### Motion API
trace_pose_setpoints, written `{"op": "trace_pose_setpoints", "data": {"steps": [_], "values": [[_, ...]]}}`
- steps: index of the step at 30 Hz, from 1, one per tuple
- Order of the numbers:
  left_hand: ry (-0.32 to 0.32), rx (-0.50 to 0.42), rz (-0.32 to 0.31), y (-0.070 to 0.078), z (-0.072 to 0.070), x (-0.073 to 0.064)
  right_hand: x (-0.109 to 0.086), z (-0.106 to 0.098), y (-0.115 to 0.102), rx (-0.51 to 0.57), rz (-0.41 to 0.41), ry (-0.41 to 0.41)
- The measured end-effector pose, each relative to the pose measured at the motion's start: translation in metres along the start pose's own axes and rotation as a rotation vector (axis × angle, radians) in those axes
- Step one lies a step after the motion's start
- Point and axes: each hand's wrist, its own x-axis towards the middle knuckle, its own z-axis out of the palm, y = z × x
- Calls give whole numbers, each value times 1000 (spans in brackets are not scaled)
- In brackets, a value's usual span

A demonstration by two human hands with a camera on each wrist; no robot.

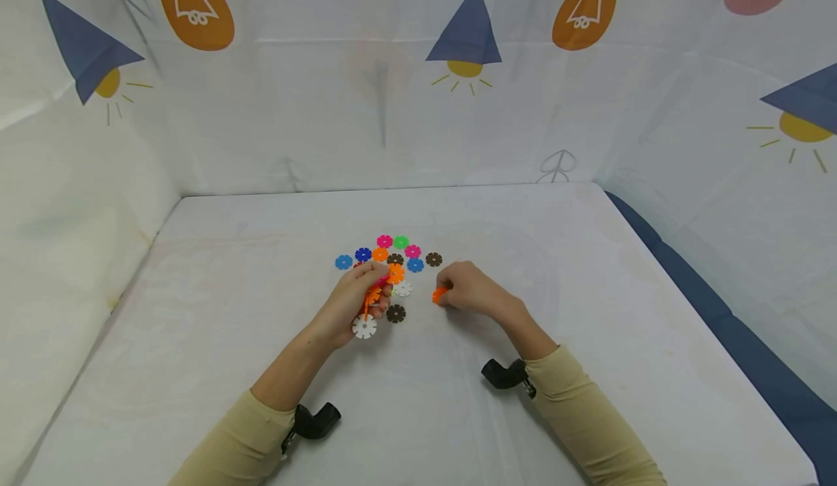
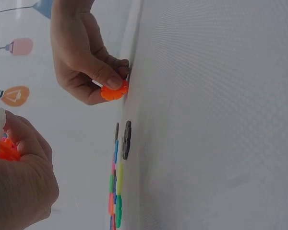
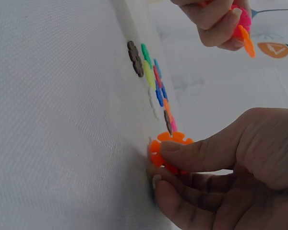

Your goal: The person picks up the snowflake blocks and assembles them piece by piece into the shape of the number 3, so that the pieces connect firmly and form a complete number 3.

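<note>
My left hand [image 1: 353,301] grips a small joined piece of notched plastic discs. A white disc [image 1: 364,327] hangs at its near end, an orange disc [image 1: 395,274] sticks out at the far end, and a pink disc [image 3: 242,18] shows between the fingers in the right wrist view. The palm hides part of the piece. To the right, my right hand [image 1: 474,288] pinches a single orange notched disc [image 3: 171,149] between thumb and fingers, low over the white table. The two hands are apart, with the loose discs between and beyond them.
Loose notched discs lie in a cluster on the table [image 1: 261,253], among them a green disc [image 1: 401,242], a light blue disc [image 1: 343,261] and a brown disc [image 1: 434,259]. Another brown disc [image 1: 395,313] lies nearer, beside the left hand. A white printed curtain [image 1: 327,108] stands behind.
</note>
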Motion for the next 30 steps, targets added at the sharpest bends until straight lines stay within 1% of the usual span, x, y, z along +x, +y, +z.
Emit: {"op": "trace_pose_setpoints", "data": {"steps": [4,9,14,20,26,30], "values": [[-4,-8,1,0,-1,-1,0,-1,-2,-3,-19,20],[3,5,8,1,-1,-1,-2,-3,-4,2,-63,98],[16,8,13,2,-1,-1,-9,-8,-9,75,-101,156],[24,6,18,2,-2,-2,-16,-14,-20,167,-160,212],[29,1,16,2,0,-1,-20,-15,-27,190,-209,246],[26,1,10,3,1,-1,-22,-14,-29,192,-278,275]]}}
